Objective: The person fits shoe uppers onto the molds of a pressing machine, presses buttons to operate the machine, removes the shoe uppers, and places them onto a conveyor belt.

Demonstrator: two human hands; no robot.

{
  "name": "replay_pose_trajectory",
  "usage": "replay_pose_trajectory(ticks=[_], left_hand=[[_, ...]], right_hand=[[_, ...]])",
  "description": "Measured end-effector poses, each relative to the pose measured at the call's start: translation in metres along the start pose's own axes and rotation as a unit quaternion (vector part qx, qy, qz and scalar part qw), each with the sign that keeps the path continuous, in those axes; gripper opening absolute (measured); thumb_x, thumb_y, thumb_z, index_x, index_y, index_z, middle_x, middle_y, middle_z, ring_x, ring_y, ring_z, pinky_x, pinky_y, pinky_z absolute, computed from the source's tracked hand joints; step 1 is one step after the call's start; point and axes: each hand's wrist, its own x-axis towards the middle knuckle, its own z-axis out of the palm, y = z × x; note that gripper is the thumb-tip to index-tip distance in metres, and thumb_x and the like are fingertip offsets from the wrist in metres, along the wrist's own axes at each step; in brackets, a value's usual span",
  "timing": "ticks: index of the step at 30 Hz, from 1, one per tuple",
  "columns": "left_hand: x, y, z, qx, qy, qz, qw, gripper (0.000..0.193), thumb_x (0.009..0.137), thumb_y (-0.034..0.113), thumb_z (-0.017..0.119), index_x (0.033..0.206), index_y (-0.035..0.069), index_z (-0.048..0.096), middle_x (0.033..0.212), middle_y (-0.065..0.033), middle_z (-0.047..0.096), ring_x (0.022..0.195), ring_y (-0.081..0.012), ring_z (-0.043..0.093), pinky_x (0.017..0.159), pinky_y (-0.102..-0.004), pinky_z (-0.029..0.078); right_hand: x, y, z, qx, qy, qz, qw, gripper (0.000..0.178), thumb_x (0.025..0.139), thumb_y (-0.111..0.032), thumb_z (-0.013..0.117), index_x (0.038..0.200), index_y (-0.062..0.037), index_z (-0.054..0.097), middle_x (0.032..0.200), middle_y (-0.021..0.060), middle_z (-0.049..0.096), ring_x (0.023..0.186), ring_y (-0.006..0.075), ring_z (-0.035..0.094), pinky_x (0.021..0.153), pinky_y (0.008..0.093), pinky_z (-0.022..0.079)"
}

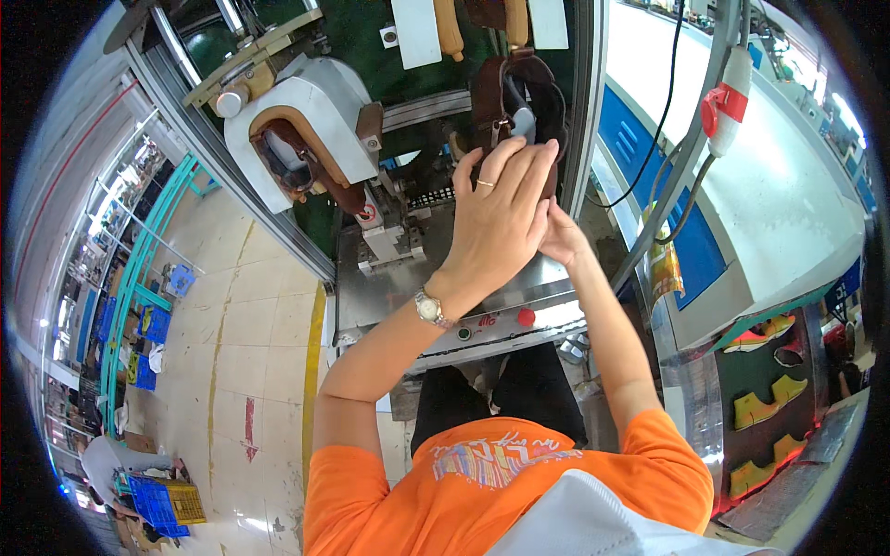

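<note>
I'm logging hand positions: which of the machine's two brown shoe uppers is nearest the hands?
The right-side upper, beyond the left hand and right hand; the other upper sits left, by the white housing.

An orange T-shirt (547, 461), black trousers (540, 394), silver watch (429, 309) and gold ring (485, 183) are worn.

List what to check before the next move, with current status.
1. Left hand clear of the right-side brown upper: not ok, its fingers are over it.
2. Right hand away from that station: not ok, it is close below the upper, partly behind the left hand.
3. Right-side upper fully seated: cannot tell, hands hide its lower part.
4. Brown piece present at the left white head: ok, it sits in the tan-rimmed opening.
5. Red button uncovered: ok.
6. Jewellery off: not ok, watch and ring on the left arm.
</note>
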Motion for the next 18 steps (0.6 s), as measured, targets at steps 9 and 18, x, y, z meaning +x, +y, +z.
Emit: replay_pose_trajectory(ticks=[9,18], left_hand=[[-0.024,0.000,0.022,0.191,-0.082,-0.053,0.977,0.053,0.068,0.015,0.064,0.119,0.012,0.049,0.106,-0.0050,0.047,0.113,-0.0223,0.037,0.091,-0.0488,0.027],[-0.033,0.002,0.042,0.166,-0.082,-0.079,0.980,0.061,0.066,0.012,0.066,0.123,0.014,0.046,0.112,-0.0047,0.044,0.115,-0.0224,0.034,0.091,-0.0513,0.028]], right_hand=[[0.054,0.020,-0.006,0.048,0.067,-0.105,0.991,0.039,0.093,-0.034,0.037,0.120,-0.0062,0.045,0.116,0.0133,0.053,0.110,0.0278,0.049,0.093,0.0406,0.041],[0.085,0.023,-0.081,-0.789,0.074,-0.426,0.437,0.033,0.092,-0.023,0.028,0.094,0.0020,0.050,0.084,0.0136,0.058,0.073,0.0229,0.060,0.057,0.0320,0.050]])
